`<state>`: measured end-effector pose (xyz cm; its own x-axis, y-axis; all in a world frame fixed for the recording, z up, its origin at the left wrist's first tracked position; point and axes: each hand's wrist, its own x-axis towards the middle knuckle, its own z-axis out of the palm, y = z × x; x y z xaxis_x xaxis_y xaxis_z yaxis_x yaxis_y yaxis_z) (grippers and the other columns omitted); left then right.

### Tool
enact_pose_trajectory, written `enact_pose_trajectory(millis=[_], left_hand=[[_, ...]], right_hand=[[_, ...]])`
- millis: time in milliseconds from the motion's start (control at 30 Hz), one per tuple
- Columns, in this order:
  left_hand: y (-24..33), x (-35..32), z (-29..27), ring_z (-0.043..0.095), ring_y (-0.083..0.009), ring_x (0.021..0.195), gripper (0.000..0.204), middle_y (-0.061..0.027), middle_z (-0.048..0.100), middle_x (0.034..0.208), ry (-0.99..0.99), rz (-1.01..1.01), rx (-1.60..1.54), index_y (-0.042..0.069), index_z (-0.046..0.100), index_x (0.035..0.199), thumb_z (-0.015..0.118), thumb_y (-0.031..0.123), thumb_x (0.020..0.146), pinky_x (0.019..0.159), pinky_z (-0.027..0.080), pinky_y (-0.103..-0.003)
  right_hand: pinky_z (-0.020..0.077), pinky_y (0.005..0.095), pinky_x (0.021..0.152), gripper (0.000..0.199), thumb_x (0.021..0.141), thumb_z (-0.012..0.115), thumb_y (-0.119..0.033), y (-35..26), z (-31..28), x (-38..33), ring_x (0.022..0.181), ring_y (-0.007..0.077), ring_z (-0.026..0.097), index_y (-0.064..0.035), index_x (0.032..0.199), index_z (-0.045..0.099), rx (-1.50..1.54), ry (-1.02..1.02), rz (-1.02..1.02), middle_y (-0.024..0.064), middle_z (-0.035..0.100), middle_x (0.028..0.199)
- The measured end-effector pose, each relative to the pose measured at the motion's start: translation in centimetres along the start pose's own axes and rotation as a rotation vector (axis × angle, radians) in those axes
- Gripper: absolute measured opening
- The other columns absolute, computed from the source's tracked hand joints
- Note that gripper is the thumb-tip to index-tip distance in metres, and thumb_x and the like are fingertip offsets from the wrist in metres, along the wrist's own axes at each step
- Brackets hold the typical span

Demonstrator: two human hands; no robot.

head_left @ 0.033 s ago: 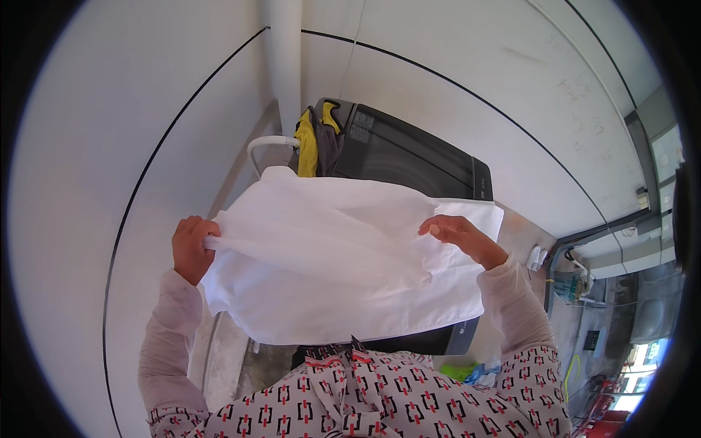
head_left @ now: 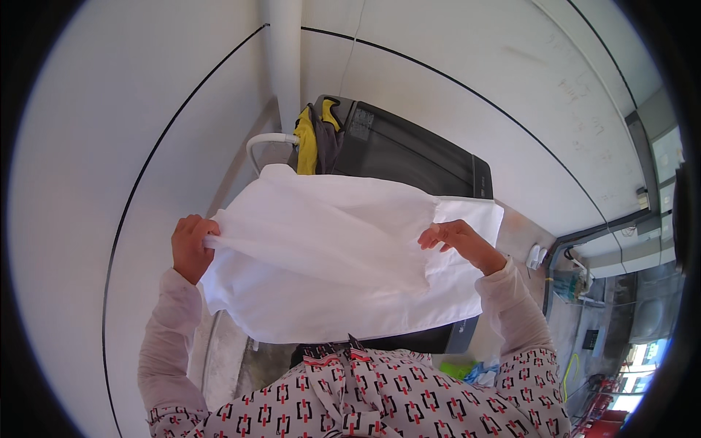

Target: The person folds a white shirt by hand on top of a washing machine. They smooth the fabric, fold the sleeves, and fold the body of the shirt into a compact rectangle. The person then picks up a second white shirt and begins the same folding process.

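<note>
A large white cloth (head_left: pixel 321 241) is spread flat over a dark washing machine (head_left: pixel 409 150). Its upper layer ends in an uneven edge toward the right, with another white layer showing beyond. My left hand (head_left: pixel 194 248) is closed on the cloth's left edge, drawing creases toward its fist. Over the right part, by the upper layer's edge, hovers my right hand (head_left: pixel 460 242). Its fingers are bent and slightly apart, and no fabric shows bunched between them. Whether its fingertips touch the cloth is hard to tell.
Yellow and dark grey fabric (head_left: pixel 307 142) hangs over the machine's back left corner beside a white hose (head_left: pixel 270 139). A white pipe (head_left: pixel 285 66) runs up the wall corner. At right are white shoes (head_left: pixel 537 256) on the floor; a green item (head_left: pixel 458 371) lies near my right elbow.
My right hand's fingers have loosened and dipped slightly. The cloth's upper layer by them has shifted a little. My left hand keeps its grip.
</note>
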<state>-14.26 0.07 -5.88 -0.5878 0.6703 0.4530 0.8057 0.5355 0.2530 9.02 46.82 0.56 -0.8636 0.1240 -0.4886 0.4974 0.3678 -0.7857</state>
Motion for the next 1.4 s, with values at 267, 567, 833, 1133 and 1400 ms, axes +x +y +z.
enact_pose_trajectory(millis=[267,567,833,1133,1400], left_hand=[[0.0,0.9,1.0,0.062,-0.0319,0.088,0.029,-0.0069,0.067,0.093,-0.004,0.078,-0.009,0.014,0.064,0.093,0.069,0.003,0.066,0.077,0.049,-0.044],[-6.1,-2.9,0.0,0.066,-0.0305,0.094,0.032,-0.0101,0.067,0.1,-0.245,-0.119,-0.261,0.006,0.065,0.098,0.077,0.0,0.069,0.077,0.054,-0.037],[-6.8,-3.0,1.6,0.068,-0.0277,0.079,0.013,-0.0093,0.068,0.085,0.088,-0.264,-0.181,0.005,0.065,0.086,0.073,0.002,0.075,0.072,0.055,-0.034],[-5.6,-4.0,1.9,0.063,-0.0301,0.07,0.005,-0.0065,0.066,0.08,0.214,-0.145,0.13,0.013,0.065,0.08,0.068,0.009,0.079,0.064,0.052,-0.039],[-4.9,-5.0,-0.1,0.065,-0.0278,0.068,0.014,-0.0049,0.066,0.077,0.104,-0.171,0.172,0.018,0.068,0.078,0.061,0.007,0.083,0.063,0.052,-0.039]], right_hand=[[0.054,0.0358,0.08,0.021,0.087,0.076,-0.018,1.9,6.3,-1.7,0.091,0.031,0.07,-0.0019,0.099,0.069,-0.424,0.329,-0.098,0.0136,0.072,0.098],[0.0514,0.027,0.07,0.035,0.085,0.079,-0.019,-1.0,-1.3,6.8,0.083,0.011,0.063,-0.0028,0.113,0.065,0.127,0.408,-0.101,0.0039,0.067,0.1],[0.0503,0.0257,0.082,0.029,0.08,0.081,-0.011,0.1,-0.9,6.7,0.089,0.0115,0.064,-0.0033,0.105,0.068,0.078,0.401,-0.028,0.003,0.069,0.094],[0.0514,0.0305,0.083,0.032,0.083,0.071,-0.012,-12.6,-5.9,1.9,0.093,0.0182,0.064,-0.0032,0.114,0.064,0.424,0.349,-0.254,0.008,0.065,0.106],[0.0512,0.0272,0.093,0.037,0.09,0.063,-0.008,-7.6,-6.8,-0.5,0.104,0.0131,0.066,-0.0008,0.126,0.056,0.428,0.377,-0.235,0.0069,0.069,0.113]])
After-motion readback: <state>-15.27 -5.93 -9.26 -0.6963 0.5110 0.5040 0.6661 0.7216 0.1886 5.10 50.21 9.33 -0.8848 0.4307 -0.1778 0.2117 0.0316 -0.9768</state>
